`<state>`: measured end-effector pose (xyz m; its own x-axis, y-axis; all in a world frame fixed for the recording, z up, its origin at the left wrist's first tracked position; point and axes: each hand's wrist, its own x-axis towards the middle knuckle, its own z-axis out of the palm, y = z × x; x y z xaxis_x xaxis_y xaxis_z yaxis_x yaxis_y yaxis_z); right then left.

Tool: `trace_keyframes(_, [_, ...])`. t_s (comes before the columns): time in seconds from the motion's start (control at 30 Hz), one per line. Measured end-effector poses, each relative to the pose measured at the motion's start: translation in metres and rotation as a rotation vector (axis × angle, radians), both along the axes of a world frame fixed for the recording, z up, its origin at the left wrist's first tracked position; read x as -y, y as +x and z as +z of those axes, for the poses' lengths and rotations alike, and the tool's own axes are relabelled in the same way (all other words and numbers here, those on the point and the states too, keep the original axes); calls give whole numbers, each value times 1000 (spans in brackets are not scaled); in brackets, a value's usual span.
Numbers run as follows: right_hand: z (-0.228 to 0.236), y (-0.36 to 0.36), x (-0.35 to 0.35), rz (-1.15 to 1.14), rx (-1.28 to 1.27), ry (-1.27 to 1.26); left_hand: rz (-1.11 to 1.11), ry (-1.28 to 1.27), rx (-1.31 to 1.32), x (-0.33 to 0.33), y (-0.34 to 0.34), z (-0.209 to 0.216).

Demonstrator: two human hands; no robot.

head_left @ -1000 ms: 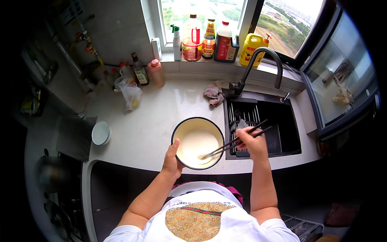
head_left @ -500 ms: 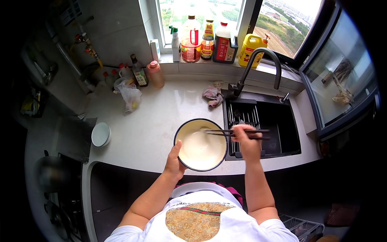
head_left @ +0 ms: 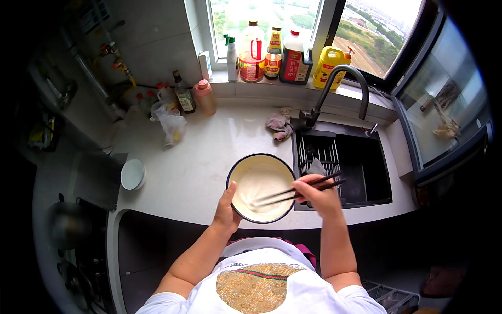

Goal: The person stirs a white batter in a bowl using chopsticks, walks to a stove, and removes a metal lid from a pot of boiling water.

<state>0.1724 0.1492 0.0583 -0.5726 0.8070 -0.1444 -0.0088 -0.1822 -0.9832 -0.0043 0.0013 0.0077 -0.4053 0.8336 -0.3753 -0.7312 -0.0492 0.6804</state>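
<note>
A cream-coloured bowl (head_left: 285, 170) with a dark rim rests at the counter's front edge, holding a pale, creamy batter (head_left: 259, 183). My left hand (head_left: 227, 208) grips its left side, thumb over the rim and fingers hidden underneath. In my right hand (head_left: 320, 196) is a pair of dark chopsticks (head_left: 282, 195), slanting down to the left. Their tips dip into the batter near the bowl's lower left and look slightly blurred.
A black sink (head_left: 361, 162) with a drying rack and curved faucet (head_left: 361, 83) lies to the right. Behind the bowl is a crumpled cloth (head_left: 280, 127). A white bowl (head_left: 133, 174) stands at left, near the stove. Several bottles line the windowsill; the open window (head_left: 444, 99) juts in at right.
The chopstick tips have swept from the bowl's upper part down to its lower left, and my right hand has dropped slightly with them. My left hand keeps its hold on the bowl.
</note>
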Motion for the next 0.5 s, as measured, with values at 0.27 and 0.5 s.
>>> trace_keyframes(0.27, [-14, -11, 0, -178, -138, 220, -24, 5, 21, -2, 3, 1])
trace_keyframes(0.5, [3, 11, -26, -212, 26, 155, -22, 7, 10, 3, -5, 7])
